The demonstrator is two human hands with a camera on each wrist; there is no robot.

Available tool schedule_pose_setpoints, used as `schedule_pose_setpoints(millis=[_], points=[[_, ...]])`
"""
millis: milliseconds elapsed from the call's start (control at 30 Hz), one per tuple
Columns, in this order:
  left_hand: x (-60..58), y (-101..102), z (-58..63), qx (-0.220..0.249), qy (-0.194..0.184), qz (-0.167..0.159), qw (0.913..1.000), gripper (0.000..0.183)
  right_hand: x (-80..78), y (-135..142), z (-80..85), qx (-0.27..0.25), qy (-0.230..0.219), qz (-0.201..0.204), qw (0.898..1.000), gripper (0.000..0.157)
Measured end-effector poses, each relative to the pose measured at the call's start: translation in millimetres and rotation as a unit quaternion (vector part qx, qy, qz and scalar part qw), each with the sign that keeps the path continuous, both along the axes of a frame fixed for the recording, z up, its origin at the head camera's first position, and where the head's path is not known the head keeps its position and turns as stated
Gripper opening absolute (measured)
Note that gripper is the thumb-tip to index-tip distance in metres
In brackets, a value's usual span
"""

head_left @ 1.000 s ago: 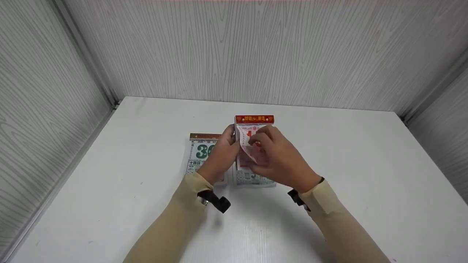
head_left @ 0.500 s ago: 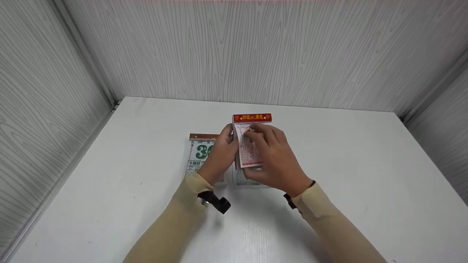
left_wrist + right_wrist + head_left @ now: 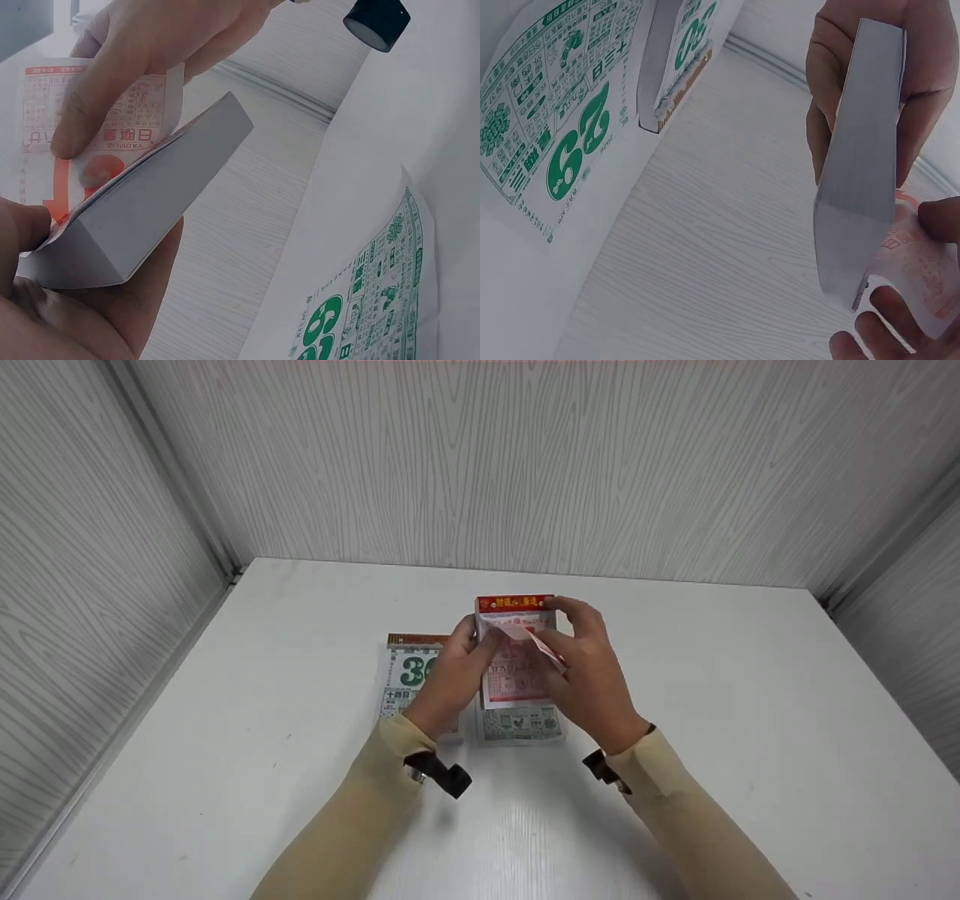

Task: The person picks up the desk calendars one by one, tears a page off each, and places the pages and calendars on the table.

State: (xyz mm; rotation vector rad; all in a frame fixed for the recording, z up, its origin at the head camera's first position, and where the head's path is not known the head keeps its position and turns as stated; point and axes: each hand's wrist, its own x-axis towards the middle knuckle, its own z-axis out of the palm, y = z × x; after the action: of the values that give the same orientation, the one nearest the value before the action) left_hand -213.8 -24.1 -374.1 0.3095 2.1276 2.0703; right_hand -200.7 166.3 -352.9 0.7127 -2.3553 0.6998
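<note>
My left hand (image 3: 452,679) grips a thick tear-off calendar (image 3: 514,603) by its left side, thumb on the front. It has a red header strip and red-printed pages, and it is held up over the table; its grey page-block edge shows in both wrist views. My right hand (image 3: 596,682) pinches the top calendar page (image 3: 142,120) between thumb and fingers. This page is bent up from the pad, and another red-printed page shows underneath in the head view. Below the pad, a loose green calendar page (image 3: 577,127) printed 29 lies on the table.
A second tear-off calendar (image 3: 405,682), printed with a green 30 under a brown strip, lies on the table (image 3: 712,697) partly behind my left forearm. A grey wood-grain panel (image 3: 480,465) stands along the back edge, with side panels left and right.
My right hand first curled back the page's corner, then the page lay flatter. Now it is bent up, and that hand's fingers reach the header's right end. The left hand kept its grip.
</note>
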Motion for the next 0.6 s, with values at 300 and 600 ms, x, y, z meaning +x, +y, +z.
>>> schedule_pose_setpoints(millis=[300, 600], points=[[-0.4, -5, -2.6, 0.027, 0.024, -0.036, 0.9987, 0.062, -2.5, 5, 0.3, -0.100, -0.068, 0.030, 0.992, 0.018], [-1.4, -9, 0.6, 0.045, 0.003, -0.074, 0.9962, 0.067, -6.9, 12, 1.6, -0.113, -0.059, 0.048, 0.991, 0.021]])
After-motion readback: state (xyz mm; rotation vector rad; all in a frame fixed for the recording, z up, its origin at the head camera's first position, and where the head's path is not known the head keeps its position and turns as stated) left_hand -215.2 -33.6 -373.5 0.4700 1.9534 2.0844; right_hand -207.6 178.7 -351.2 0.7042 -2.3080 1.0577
